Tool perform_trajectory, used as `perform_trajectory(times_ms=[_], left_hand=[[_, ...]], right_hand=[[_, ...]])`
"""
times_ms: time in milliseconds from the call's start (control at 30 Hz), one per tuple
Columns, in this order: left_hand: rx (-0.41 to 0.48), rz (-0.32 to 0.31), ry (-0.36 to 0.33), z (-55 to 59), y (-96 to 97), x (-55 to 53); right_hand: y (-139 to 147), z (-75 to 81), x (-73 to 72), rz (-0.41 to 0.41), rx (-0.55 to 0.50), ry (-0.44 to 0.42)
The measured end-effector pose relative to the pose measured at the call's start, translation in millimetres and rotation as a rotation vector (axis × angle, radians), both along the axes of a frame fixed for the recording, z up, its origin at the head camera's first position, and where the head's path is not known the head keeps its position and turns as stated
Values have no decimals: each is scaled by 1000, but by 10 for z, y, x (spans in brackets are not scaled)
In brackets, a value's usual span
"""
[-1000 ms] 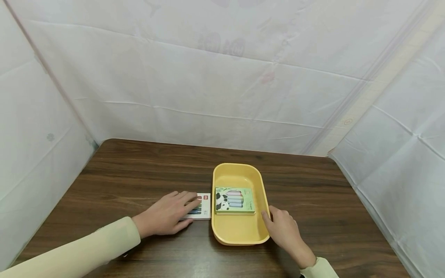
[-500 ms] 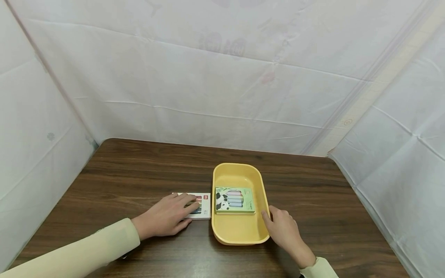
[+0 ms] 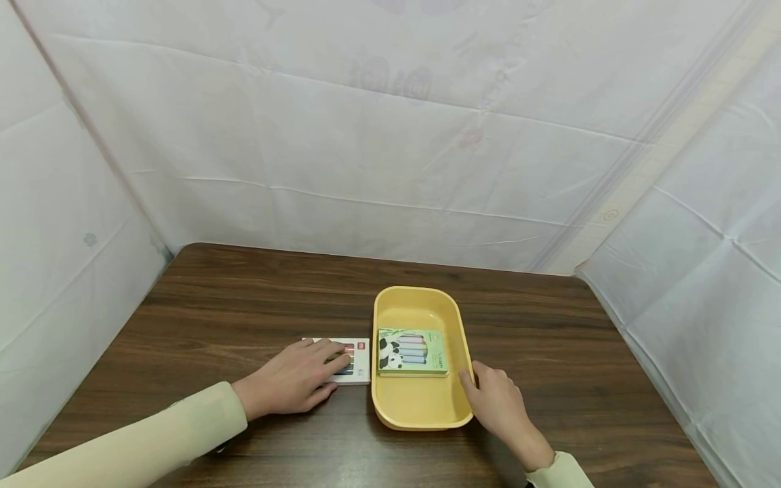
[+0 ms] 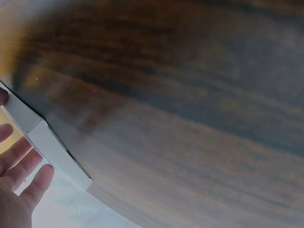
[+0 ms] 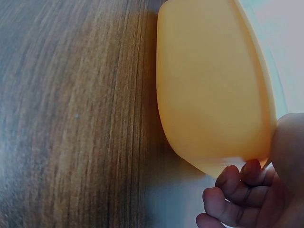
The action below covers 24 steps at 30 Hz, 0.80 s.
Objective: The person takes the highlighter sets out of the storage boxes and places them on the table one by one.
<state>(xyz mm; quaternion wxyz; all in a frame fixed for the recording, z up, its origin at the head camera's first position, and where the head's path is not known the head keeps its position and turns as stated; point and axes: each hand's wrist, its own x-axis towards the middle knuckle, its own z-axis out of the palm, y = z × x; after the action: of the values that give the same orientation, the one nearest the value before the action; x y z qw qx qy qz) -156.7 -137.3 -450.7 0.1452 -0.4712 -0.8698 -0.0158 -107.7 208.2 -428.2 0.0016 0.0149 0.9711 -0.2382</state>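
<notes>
The left hand [image 3: 293, 378] rests on the white box [image 3: 361, 360], fingers apart and extended across its top. The white box lies flat on the desk [image 3: 244, 305], just beside the tub [image 3: 421, 401]. The right hand [image 3: 497, 400] grips the tub's right rim, thumb inside, fingers curled outside. The green box [image 3: 413, 352] lies flat in the tub, near its left wall.

I'm in a sort of booth [image 3: 689, 285]: creased white sheets [image 3: 342, 149] hang on three sides of my wood-grain worktop [image 3: 537, 332].
</notes>
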Motion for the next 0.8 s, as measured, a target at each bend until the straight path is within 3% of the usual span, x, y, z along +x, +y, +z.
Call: perform_trajectory(times_ms=[300,800], left_hand=[[-10,16,-19,10,-1,-42],[-5,16,6,3,9,-90]], right_hand=[[-3,3,-2,2,-4,-1],[-2,-6,-2,0,-6,7]])
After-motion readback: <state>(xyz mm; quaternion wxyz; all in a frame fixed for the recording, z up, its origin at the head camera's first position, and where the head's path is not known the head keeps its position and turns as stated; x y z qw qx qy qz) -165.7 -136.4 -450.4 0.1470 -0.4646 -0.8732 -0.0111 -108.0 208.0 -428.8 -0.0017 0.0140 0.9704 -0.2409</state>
